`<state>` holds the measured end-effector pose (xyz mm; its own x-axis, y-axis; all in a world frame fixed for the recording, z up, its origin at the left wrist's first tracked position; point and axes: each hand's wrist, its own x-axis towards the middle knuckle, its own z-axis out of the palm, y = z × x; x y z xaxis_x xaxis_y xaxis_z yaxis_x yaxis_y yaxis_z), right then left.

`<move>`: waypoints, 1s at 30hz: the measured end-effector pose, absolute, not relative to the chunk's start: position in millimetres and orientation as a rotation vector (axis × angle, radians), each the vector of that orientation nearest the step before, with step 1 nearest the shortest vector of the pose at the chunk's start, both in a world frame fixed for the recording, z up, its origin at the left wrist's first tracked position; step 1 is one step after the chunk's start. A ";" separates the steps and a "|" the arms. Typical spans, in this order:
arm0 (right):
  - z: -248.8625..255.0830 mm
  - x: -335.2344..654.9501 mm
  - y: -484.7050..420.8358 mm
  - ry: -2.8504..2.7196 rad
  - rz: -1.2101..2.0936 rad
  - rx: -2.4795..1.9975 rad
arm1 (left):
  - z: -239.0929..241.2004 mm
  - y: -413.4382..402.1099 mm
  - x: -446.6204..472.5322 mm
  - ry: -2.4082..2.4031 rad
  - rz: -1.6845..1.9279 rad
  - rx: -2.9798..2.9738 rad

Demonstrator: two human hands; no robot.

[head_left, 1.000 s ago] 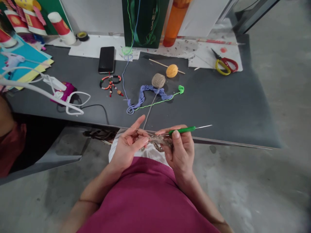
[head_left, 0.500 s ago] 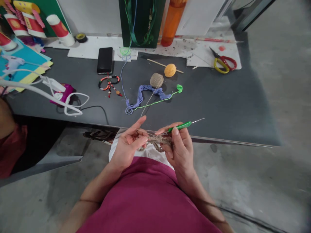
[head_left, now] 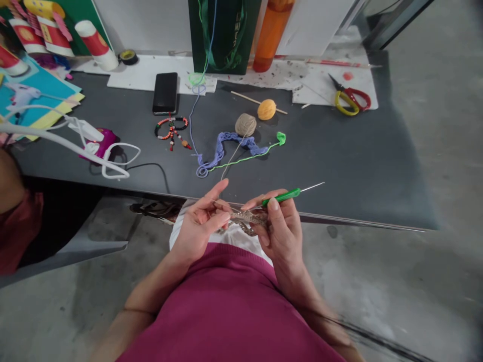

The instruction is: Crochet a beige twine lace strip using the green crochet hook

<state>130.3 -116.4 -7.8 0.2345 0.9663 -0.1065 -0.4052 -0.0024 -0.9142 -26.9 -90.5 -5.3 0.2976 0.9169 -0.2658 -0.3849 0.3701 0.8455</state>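
The left hand (head_left: 198, 223) pinches a small tan crocheted piece (head_left: 247, 218) between thumb and fingers, just past the near edge of the table (head_left: 339, 151) and above the person's lap. The right hand (head_left: 282, 236) keeps a closed grip on a green-handled crochet hook (head_left: 281, 198), its thin steel shaft pointing far and right. A fine tan yarn strand (head_left: 234, 161) runs from the work across the table to a tan yarn ball (head_left: 245, 124), which sits beside a purple crocheted chain (head_left: 222, 149). That strand looks like the likeliest trouble: if it snagged on the chain or dragged the ball, the tension could jump and tighten the stitches. A loosened left-hand pinch could let a loop slip free and unravel them, while a badly angled hook could split the thin yarn.
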 end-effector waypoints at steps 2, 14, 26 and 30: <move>-7.0 130.1 -116.8 -0.709 1.229 -1.036 | -5.4 -90.5 -27.0 0.857 0.980 0.762; -7.1 130.2 -120.0 -0.703 1.220 -1.002 | -8.5 -91.2 -27.1 0.866 0.991 0.784; -11.0 131.8 -119.5 -0.763 1.161 -1.013 | -7.0 -93.4 -36.2 0.995 0.924 0.839; -13.7 133.8 -122.2 -0.803 1.117 -1.032 | 1.2 -93.9 -36.9 1.035 0.901 0.895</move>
